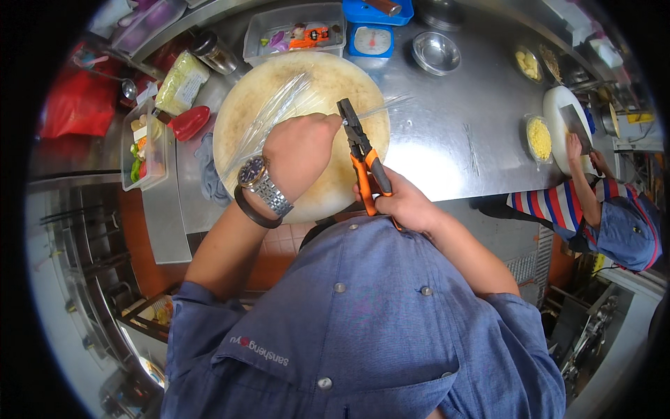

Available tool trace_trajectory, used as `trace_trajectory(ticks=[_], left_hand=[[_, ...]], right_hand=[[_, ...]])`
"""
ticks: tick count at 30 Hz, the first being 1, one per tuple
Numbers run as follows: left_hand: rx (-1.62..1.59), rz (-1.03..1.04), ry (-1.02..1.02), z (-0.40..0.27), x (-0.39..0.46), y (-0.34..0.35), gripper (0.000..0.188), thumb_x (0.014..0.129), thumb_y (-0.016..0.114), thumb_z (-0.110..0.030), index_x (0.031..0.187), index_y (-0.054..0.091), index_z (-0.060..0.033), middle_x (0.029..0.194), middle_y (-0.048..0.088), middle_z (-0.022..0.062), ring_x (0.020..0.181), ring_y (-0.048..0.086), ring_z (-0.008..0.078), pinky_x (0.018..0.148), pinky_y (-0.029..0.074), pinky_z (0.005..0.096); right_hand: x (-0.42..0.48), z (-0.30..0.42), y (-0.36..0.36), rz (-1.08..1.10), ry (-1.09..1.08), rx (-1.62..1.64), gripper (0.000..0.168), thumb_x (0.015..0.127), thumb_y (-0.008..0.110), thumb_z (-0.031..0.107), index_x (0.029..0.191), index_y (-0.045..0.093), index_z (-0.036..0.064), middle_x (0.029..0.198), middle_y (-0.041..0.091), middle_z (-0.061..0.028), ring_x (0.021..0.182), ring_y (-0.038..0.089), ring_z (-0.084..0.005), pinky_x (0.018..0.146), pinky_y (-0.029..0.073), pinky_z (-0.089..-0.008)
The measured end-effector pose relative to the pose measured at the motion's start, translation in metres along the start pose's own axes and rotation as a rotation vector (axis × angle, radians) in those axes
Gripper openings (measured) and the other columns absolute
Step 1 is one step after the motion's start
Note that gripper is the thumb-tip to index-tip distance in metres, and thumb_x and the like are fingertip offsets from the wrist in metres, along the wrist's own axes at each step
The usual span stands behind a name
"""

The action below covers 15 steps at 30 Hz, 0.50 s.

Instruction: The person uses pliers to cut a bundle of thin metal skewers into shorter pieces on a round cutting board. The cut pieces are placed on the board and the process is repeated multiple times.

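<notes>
My right hand grips orange-and-black combination pliers, their jaws pointing up and away from me over a round cutting board. My left hand, with a watch and a dark band on its wrist, has its fingers closed on a bundle of thin, shiny wire-like strands beside the pliers' jaws. The strands stick out to the right past the jaws, over the board's edge. A larger sheaf of clear, shiny strands lies on the board's left part, running under my left wrist. Whether the jaws bite the strands is hard to tell.
A few loose strands lie on the steel table. Behind the board are a plastic tub, a blue scale and metal bowls. A grey cloth touches its left side. A co-worker's hands hold a cleaver at far right.
</notes>
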<state>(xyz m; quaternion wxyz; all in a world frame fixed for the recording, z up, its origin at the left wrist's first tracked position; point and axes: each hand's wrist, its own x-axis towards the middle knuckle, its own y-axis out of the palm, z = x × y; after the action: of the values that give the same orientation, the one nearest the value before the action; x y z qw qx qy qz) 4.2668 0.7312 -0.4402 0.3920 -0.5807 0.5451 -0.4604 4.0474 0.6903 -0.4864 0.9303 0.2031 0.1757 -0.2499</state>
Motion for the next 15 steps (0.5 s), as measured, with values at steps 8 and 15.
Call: trace_trajectory(ticks=[8,15], left_hand=[[-0.094,-0.124,-0.089,-0.008,-0.007,0.005,0.013,0.091,0.056,-0.015,0.1,0.063,-0.0091,0.082,0.066,0.0138,0.072,0.064,0.0346,0.061,0.05,0.0431],[-0.04,-0.131,0.004,-0.008,-0.011,0.004,0.013,0.088,0.056,-0.009,0.098,0.064,-0.0059,0.086,0.061,0.0125,0.072,0.062,0.0339,0.062,0.051,0.0418]], right_hand=[[0.0,0.006,0.001,-0.002,-0.018,-0.067,0.048,0.075,0.051,-0.003,0.123,0.05,-0.002,0.103,0.059,-0.0064,0.098,0.055,-0.0161,0.091,0.043,-0.0285],[-0.001,0.007,-0.008,0.083,0.056,-0.116,0.059,0.075,0.047,-0.005,0.134,0.042,-0.002,0.118,0.059,-0.0095,0.111,0.055,-0.0177,0.098,0.043,-0.0304]])
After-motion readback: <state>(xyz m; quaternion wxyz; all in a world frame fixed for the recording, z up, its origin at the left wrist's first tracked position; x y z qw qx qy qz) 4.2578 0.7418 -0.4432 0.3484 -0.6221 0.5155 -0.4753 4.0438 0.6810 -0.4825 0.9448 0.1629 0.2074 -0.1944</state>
